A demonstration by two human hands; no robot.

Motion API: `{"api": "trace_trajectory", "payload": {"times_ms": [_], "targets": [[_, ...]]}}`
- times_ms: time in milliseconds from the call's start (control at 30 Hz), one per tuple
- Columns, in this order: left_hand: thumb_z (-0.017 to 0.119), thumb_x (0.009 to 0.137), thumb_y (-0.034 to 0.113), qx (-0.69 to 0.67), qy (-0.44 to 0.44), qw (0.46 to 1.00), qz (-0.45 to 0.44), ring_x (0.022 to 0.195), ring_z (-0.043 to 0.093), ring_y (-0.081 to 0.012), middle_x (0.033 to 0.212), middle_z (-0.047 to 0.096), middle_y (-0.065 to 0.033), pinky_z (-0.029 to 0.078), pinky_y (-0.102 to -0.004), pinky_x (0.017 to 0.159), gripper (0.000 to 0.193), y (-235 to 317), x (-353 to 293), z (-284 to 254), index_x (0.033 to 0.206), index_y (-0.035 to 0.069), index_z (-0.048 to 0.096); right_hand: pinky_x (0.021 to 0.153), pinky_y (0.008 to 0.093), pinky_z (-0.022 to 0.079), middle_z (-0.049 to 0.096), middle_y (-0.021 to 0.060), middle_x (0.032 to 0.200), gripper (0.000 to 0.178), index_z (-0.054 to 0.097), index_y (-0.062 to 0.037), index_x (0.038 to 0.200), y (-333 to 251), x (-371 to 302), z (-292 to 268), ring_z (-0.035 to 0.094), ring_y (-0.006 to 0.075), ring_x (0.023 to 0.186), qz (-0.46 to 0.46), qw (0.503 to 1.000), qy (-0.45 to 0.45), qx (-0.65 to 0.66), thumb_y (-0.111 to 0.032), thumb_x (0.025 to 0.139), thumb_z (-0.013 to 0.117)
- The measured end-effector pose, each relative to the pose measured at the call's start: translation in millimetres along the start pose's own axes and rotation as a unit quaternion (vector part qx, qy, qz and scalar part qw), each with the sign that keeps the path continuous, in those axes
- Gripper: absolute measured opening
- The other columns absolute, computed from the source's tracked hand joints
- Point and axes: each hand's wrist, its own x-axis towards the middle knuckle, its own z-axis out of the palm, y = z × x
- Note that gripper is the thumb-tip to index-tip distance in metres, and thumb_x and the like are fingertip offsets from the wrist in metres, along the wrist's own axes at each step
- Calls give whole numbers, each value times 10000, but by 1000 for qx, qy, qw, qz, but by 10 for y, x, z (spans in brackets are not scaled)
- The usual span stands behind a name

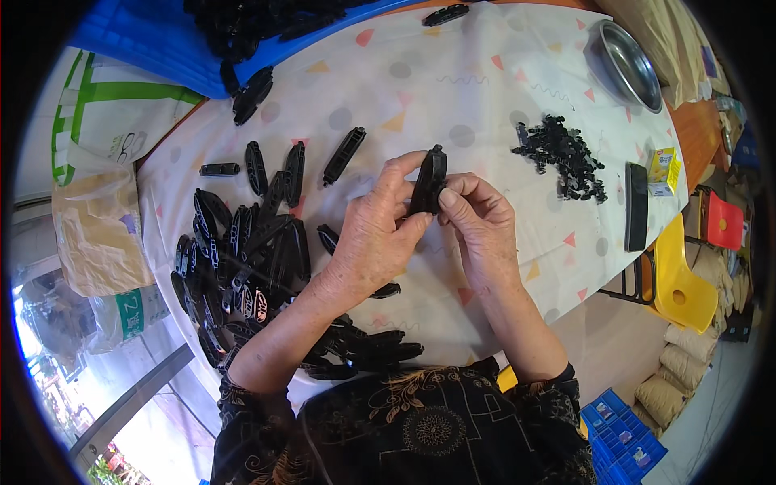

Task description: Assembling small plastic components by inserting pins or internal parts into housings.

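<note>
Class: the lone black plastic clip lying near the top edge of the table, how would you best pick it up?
Pinch the black clip across its narrow middle, coming from above. It lies flat, long and slim, with bare cloth around it, so thumb and finger fit along both long sides.

Both hands meet over the desk (485, 105), the left hand (373, 238) and right hand (483, 226) pinching one long black plastic piece (428, 179) upright between their fingers (449, 196). A heap of like black pieces (242, 259) lies just left of the left forearm. To the right sit a pile of small black parts (566, 155), perhaps clips, and a steel bowl (626, 65) near the far edge.
</note>
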Motion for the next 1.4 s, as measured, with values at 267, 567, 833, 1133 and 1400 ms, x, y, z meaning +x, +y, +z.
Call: {"api": "trace_trajectory", "payload": {"times_ms": [267, 567, 833, 1133, 1400], "targets": [[529, 820, -123, -24, 11, 999, 26, 734, 559, -66, 891, 559, -34, 460, -212, 628, 568, -39, -20, -64, 1339, 47, 371, 795, 242, 463, 598, 16, 928, 168, 574, 15, 1025, -6, 28, 131, 560, 89, 841, -36, 994, -9, -99, -17, 869, 627], [546, 864, -58, -81, -57, 994, 47, 984, 578, -155, 1082, 580, -109, 486, -298, 836, 684, -52, -115, -118, 1440, 110, 219, 864, 293, 489, 648, 88, 1040, 327, 548, 3, 1161, -22, -62, 126, 607, 149, 943, 10, 995, -84, -62, -27, 852, 654], [598, 813, 13, 120, -151, 981, 11, 852, 646, -283, 1117, 597, -168, 503, -342, 729, 641, 134, -341, -577, 1398, 72, 342, 707, 265, 487, 626, 51, 951, 199, 557, -19, 1067, 68, -221, 208, 583, 106, 827, 37, 977, -138, -161, -15, 872, 594], [646, 786, 52, 510, 109, 844, 130, 935, 610, -352, 1091, 588, -184, 487, -400, 799, 368, -98, 303, -1818, 1142, 43, 555, 767, 397, 419, 593, 82, 868, 156, 620, -42, 866, -664, 528, -625, 557, 279, 835, -320, 644, 91, -689, -29, 728, 690], [630, 796, 50, 641, 160, 741, 115, 897, 586, -386, 978, 512, -169, 479, -468, 738, 336, -420, 758, -1979, 1089, 67, 467, 731, 387, 370, 562, 33, 866, 132, 633, -91, 837, -650, 772, -872, 521, 247, 850, -256, 542, 86, -796, -134, 742, 712]]}}
